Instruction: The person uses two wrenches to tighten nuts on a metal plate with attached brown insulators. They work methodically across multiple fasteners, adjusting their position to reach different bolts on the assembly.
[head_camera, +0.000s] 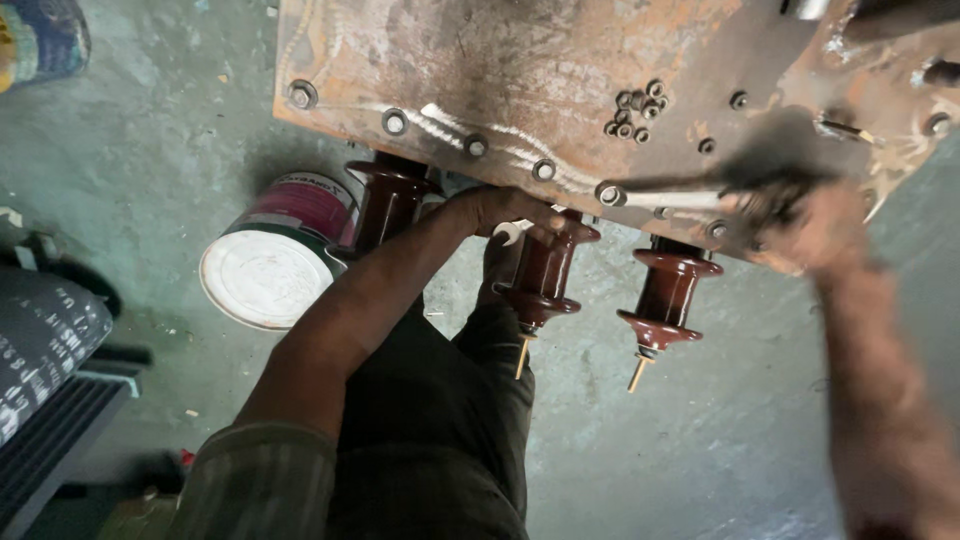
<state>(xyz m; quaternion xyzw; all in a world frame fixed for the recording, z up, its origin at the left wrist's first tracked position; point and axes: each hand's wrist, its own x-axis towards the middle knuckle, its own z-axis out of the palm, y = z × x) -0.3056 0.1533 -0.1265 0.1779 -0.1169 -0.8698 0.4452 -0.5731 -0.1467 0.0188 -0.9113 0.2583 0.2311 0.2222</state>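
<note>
Wrench (668, 199): a pale, slim tool lying flat on the rusty steel plate (520, 70), its long axis running left to right, its ring end seated over a bolt head (609, 195) near the plate's near edge. The right hand (800, 222), blurred with motion, is closed around the wrench's right end, so the bolt lies to the left of that hand along the tool's length. The left hand (500, 212) is curled around the plate's near edge just left of the bolt and above the middle brown insulator (545, 270); a sliver of pale metal shows by its fingers, but what it is I cannot tell. Of the two, the left hand is nearer the bolt, almost beside it.

Two more brown ribbed insulators hang below the plate edge, one to the left (390, 200) and one to the right (668, 295), each with a brass stud pointing down. A cluster of loose nuts (637, 110) sits on the plate farther back. On the green floor (150, 150) at left stands a paint can (272, 262) with a white lid.
</note>
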